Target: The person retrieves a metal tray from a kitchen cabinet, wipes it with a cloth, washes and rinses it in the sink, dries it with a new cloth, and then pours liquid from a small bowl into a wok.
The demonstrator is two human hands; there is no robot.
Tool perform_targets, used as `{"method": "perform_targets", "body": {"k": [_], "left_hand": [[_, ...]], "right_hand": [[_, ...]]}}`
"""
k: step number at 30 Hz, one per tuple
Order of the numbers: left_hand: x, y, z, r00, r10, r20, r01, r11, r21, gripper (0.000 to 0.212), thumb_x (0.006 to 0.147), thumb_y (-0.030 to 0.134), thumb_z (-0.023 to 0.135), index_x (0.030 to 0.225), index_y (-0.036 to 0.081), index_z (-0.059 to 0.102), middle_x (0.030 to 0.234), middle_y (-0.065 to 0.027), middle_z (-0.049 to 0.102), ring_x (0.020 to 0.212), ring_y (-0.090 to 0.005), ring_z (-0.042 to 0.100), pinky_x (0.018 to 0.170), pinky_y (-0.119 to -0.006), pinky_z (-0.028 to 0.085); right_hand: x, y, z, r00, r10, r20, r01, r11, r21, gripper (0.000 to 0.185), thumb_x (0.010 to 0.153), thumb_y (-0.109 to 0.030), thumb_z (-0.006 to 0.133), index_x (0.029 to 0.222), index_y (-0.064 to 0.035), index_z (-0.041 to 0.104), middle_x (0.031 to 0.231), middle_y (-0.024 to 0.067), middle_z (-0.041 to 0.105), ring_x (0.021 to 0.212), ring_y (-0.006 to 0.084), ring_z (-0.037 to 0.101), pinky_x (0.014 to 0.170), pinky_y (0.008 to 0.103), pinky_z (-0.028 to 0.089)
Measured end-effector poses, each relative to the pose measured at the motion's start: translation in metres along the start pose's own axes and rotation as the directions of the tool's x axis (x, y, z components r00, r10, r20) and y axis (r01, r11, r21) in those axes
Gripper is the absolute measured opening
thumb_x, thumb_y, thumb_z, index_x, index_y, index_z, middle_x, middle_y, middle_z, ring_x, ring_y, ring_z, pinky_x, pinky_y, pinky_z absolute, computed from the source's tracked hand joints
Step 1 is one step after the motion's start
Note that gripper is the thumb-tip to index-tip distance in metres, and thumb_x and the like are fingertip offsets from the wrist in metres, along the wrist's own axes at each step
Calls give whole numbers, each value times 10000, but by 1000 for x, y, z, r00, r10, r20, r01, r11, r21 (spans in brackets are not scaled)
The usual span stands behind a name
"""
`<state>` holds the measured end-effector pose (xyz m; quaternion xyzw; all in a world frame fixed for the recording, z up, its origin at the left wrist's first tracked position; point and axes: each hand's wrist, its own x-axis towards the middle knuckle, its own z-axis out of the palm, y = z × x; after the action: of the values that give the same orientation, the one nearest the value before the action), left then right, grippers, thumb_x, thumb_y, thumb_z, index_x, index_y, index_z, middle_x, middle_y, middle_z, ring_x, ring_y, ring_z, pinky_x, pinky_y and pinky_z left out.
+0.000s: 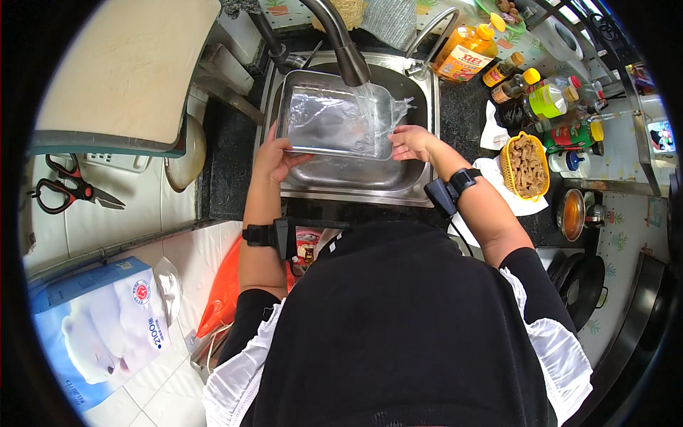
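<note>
A shallow rectangular metal tray (325, 120) is held over a stainless steel sink (347, 176). Water runs from a dark pull-out faucet (356, 69) into the tray's right part and splashes over its right rim. My left hand (282, 157) grips the tray's near left corner, thumb on the rim. My right hand (411, 143) is at the near right corner, its fingers against the tray's edge; the fingertips are partly hidden. The tray looks slightly tilted. Its inside is wet and holds nothing but water.
Right of the sink, a yellow basket (506, 171) of brown pieces stands on white paper (528, 207). Behind it are an orange detergent bottle (464, 53) and several sauce bottles. A small curved tap (419, 69) rises at the sink's back right. Scissors (77, 187) hang at left.
</note>
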<state>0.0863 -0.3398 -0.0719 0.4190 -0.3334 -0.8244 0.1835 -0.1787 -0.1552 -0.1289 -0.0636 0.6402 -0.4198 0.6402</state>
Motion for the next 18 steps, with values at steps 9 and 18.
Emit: {"method": "perform_targets", "body": {"k": [9, 18], "left_hand": [[26, -58, -16, 989, 120, 82, -100, 972, -212, 701, 652, -118, 354, 1311, 107, 278, 1177, -222, 454, 1017, -399, 518, 801, -550, 495], [52, -94, -2, 965, -167, 203, 228, 917, -328, 430, 772, 47, 536, 1173, -16, 396, 1166, -192, 480, 1040, -354, 515, 845, -543, 461]], "right_hand": [[-11, -6, -11, 922, -367, -122, 310, 890, -335, 460, 807, -99, 591, 1249, -78, 461, 816, 25, 563, 636, 123, 552, 549, 257, 480], [-86, -59, -12, 780, -600, -180, 351, 657, -667, 410, 753, -69, 536, 1142, 58, 510, 755, 10, 569, 603, 86, 502, 522, 221, 411]]}}
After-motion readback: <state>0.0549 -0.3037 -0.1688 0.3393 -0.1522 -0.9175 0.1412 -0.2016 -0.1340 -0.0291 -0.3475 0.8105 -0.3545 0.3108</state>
